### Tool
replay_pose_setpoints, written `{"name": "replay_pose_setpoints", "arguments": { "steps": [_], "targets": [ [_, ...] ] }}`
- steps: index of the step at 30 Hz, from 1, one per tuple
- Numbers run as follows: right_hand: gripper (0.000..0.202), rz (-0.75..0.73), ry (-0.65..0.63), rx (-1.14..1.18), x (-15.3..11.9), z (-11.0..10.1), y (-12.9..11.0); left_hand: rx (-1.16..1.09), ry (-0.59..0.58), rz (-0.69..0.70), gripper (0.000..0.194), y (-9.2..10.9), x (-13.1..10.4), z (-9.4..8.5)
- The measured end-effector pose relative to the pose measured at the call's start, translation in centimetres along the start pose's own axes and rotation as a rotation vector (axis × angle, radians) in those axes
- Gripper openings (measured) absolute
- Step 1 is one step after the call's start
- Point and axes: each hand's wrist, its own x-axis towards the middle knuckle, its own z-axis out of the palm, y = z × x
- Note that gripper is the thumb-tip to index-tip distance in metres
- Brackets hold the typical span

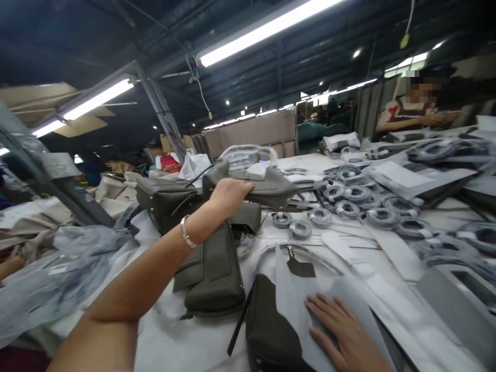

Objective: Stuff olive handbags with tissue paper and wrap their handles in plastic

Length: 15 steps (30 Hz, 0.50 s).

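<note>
The fingers of the left hand (230, 197) are bent and closed on the upper side of a raised bag (271, 192), which is dark olive and lies in the middle of the scene, above the other bags. On the wrist there is a silver bracelet (185, 231). The right hand (343, 330) is open, its fingers a little spread, and it presses flat on a white sheet (290, 305) without gripping anything. This sheet covers the right part of the near bag (267, 320), also dark olive, on the white table (170, 338). A small dark tab (302, 267) with metal fitting lies at the far edge of the sheet. Left of the near bag, a folded bag (220, 263) is lying, and farther left stands another bag (166, 194). Many wrapped coils (300, 229) fill the right side. At far right, a co-worker (411, 114) is behind the table.
</note>
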Motion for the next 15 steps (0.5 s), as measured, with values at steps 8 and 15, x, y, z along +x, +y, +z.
{"name": "replay_pose_setpoints", "arguments": {
  "steps": [8,15],
  "targets": [
    [0.054,0.122,-0.065,0.144,0.0,-2.5,-2.5,-0.105,-0.248,-0.121,0.084,-9.4,-10.6,12.0],
    [0.058,0.166,-0.056,0.193,0.1,-3.7,-3.7,-0.246,-0.196,-0.027,0.076,-7.2,-5.7,11.0]
  ]
}}
